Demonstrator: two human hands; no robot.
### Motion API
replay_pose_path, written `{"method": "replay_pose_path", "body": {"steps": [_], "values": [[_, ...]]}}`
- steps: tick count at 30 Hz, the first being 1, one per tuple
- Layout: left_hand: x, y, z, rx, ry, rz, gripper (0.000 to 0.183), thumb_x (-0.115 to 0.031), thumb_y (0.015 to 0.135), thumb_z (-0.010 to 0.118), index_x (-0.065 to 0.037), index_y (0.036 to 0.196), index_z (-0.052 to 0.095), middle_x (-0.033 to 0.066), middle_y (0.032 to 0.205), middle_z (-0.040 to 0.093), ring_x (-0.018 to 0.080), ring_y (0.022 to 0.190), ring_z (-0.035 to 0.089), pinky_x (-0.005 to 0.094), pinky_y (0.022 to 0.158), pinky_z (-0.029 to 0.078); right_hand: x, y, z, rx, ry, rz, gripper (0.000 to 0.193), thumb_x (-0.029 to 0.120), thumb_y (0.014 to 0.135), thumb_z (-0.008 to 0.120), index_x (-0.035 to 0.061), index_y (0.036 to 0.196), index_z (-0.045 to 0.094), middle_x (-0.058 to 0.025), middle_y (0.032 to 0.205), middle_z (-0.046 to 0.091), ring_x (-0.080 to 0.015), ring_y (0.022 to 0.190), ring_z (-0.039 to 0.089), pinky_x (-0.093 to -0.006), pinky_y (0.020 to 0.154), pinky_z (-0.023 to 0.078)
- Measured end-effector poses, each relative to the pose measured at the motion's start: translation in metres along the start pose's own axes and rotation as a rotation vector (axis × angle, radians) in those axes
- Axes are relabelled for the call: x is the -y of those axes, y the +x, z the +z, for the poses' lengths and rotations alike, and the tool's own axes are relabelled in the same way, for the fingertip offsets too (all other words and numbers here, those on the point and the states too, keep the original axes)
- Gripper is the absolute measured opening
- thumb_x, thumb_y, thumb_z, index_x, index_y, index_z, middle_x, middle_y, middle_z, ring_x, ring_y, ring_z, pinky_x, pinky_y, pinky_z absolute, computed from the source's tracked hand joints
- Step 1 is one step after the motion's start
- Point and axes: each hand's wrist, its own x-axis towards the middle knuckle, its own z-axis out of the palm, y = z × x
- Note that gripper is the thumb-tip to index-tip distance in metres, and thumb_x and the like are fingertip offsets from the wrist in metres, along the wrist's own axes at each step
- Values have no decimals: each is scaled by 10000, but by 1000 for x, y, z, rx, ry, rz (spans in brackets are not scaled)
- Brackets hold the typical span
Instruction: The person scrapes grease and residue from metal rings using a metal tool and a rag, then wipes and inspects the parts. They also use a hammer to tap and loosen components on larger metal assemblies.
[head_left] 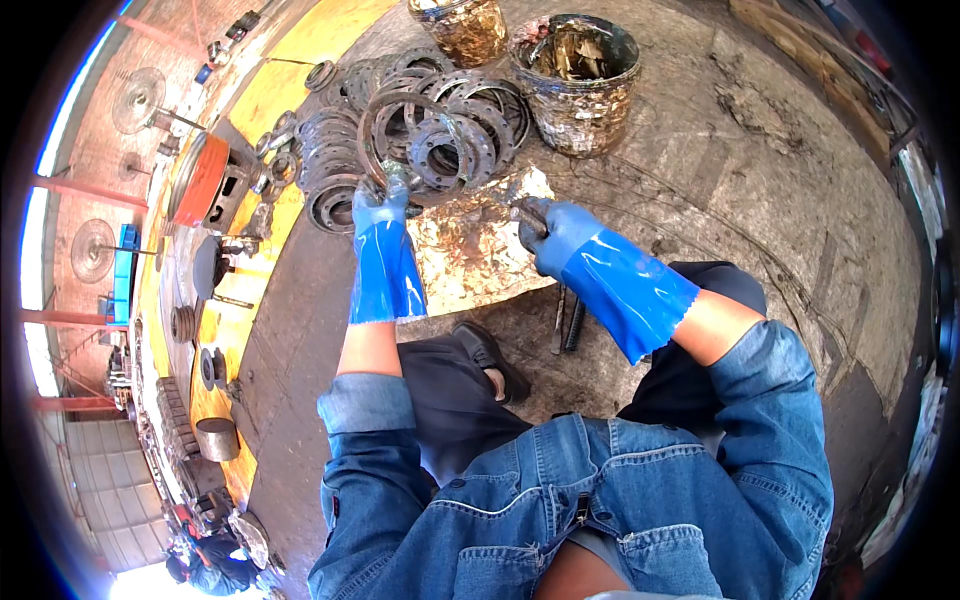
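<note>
A big metal ring (367,140) is held up on its edge by the left hand (384,200), at the near side of a pile of dark rings (470,125). The bottom of the ring is pinched by the left fingers. A short dark piece (526,214) is gripped by the right hand (560,235), with the fingers curled around it; what kind of piece it is cannot be told. Long blue gloves are worn on both hands.

Between the hands, a shiny, stained sheet (465,265) is laid on the floor (760,210). Two dark rods (573,325) are seen at its near side, just left of the right glove. On the far side, two buckets (585,115) are smeared with brown and black grime, and any marks on them are too dirty to be read. Far to the left, an orange round machine part (203,180) is placed by a yellow strip (240,470) of floor. Things there are shown too small for any labels to be read.
</note>
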Motion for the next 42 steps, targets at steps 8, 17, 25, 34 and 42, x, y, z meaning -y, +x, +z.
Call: {"method": "replay_pose_path", "body": {"steps": [8,17,25,34,42], "values": [[-2,-9,-5,120,-2,15,445,-138,862,694,9,1248,530,94,1126,631,178,991,586,311,878,463,5,-1,-24,-3,-271,26,370,231,850,560,159,1212,584,-176,1010,664,-343,949,637,-441,810,509],[-7,-16,-13,123,-110,-55,305,-108,869,673,-1,1146,600,67,967,663,165,803,628,293,655,513,-15,0,-35,-30,-529,-53,498,84,855,495,225,1332,490,-139,1144,605,-344,969,627,-453,836,511],[-5,-19,-18,147,-320,-184,299,-63,841,688,7,1118,602,107,924,668,249,806,671,364,639,574,-45,-2,-57,2,-587,-218,651,49,786,608,250,1380,432,-125,1105,602,-355,1006,602,-450,835,517],[-16,-32,-36,207,-318,-311,339,-33,791,663,49,1115,602,138,989,673,251,851,666,363,728,563,-72,3,-71,-9,-692,-458,611,14,831,539,243,1385,422,-156,1045,626,-379,881,631,-476,747,512],[-17,-40,-52,410,-378,-350,380,-58,789,541,54,1148,599,154,973,664,288,845,662,413,746,570,-57,-7,-79,29,-809,-461,500,119,895,483,234,1379,431,-125,1085,633,-338,851,657,-467,693,527]]}}
